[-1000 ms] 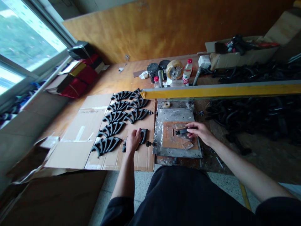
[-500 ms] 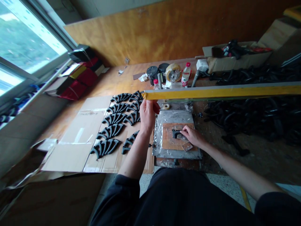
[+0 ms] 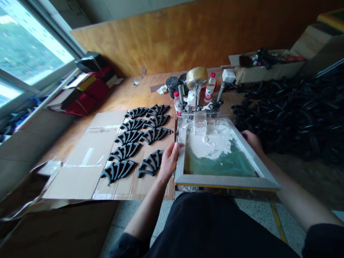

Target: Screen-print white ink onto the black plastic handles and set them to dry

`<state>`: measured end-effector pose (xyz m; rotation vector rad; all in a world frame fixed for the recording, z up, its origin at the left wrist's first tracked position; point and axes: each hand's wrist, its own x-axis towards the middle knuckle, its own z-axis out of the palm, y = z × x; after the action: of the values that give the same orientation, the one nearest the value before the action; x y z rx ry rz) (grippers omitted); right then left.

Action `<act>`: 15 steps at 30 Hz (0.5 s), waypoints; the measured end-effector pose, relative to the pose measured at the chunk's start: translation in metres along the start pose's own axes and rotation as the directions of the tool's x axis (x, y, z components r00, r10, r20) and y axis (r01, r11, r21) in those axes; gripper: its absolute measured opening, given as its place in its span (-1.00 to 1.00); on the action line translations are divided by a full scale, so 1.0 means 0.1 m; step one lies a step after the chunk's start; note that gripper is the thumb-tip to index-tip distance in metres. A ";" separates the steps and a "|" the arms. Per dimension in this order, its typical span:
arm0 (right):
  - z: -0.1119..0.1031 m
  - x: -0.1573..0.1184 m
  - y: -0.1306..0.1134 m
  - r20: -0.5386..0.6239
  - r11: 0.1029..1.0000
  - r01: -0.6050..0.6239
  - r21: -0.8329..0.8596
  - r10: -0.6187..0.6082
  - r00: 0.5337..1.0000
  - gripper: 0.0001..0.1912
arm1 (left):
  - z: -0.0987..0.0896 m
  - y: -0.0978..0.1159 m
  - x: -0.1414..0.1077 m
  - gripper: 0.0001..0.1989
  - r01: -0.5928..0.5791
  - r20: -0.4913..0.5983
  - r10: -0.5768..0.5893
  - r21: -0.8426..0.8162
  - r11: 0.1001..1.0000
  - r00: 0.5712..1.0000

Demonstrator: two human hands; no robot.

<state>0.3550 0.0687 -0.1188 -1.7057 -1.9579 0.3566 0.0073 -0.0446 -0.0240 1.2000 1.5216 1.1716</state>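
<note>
A screen-printing frame with a pale metal border lies lowered in front of me. White ink is spread over the far part of its green mesh. My left hand is closed on the frame's left side, its fingertips at the border. Beyond the opposite side is my right hand, close against the border, with most of its fingers hidden. A clear block stands at the far end of the mesh, below the hinge clamps. The board and black part under the frame are hidden.
Rows of curved black handles lie on flattened cardboard to the left. A pile of black parts covers the right. Behind the frame stand a red-capped bottle, dark tubs and a tape roll.
The frame has swung down from its raised, edge-on position. My left hand came down with it. My right hand left the black part on the board and moved right, beside the frame.
</note>
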 end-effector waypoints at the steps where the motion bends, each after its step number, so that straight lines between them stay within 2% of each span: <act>1: -0.07 0.09 0.06 -0.053 0.998 -0.062 0.025 0.064 0.997 -0.66 | 0.02 -0.14 -0.07 -0.55 0.045 0.023 -0.045 0.008 0.999 0.999; 3: -0.16 0.25 0.02 -0.141 0.984 -0.139 0.115 0.154 0.978 -0.71 | 0.07 -0.39 -0.15 -0.58 0.116 0.048 -0.116 0.004 0.993 0.992; 4: -0.18 0.31 -0.08 -0.159 0.980 -0.120 0.158 0.145 0.976 -0.73 | 0.10 -0.50 -0.17 -0.57 0.145 0.043 -0.145 0.001 0.989 0.989; 5: -0.18 0.37 -0.22 -0.164 0.982 -0.059 0.180 0.089 0.982 -0.71 | 0.12 -0.60 -0.17 -0.55 0.170 0.027 -0.170 0.004 0.985 0.985; 7: -0.13 0.44 -0.60 -0.148 0.980 0.138 0.140 -0.117 0.982 -0.53 | 0.17 -0.74 -0.16 -0.49 0.204 -0.015 -0.203 0.033 0.978 0.979; 9: -0.03 0.48 -0.99 -0.089 0.950 0.309 0.037 -0.305 0.948 -0.32 | 0.19 -0.84 -0.12 -0.44 0.215 -0.034 -0.213 0.069 0.974 0.977; 10: 0.03 0.48 -1.17 -0.038 0.932 0.363 -0.015 -0.363 0.931 -0.29 | 0.20 -0.87 -0.11 -0.43 0.214 -0.031 -0.212 0.084 0.973 0.977; 12: 0.17 0.46 -1.41 0.111 0.903 0.423 -0.078 -0.413 0.904 -0.43 | 0.20 -0.94 -0.08 -0.42 0.209 -0.018 -0.208 0.106 0.972 0.978; 15: 0.32 0.30 -1.51 0.307 0.882 0.465 -0.077 -0.423 0.853 -0.81 | 0.19 -1.03 -0.06 -0.43 0.193 -0.010 -0.194 0.128 0.973 0.981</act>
<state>0.2085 0.0761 -0.0611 -1.2710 -2.5724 0.2979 0.0074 -0.0579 -0.1276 1.1071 1.6922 0.9548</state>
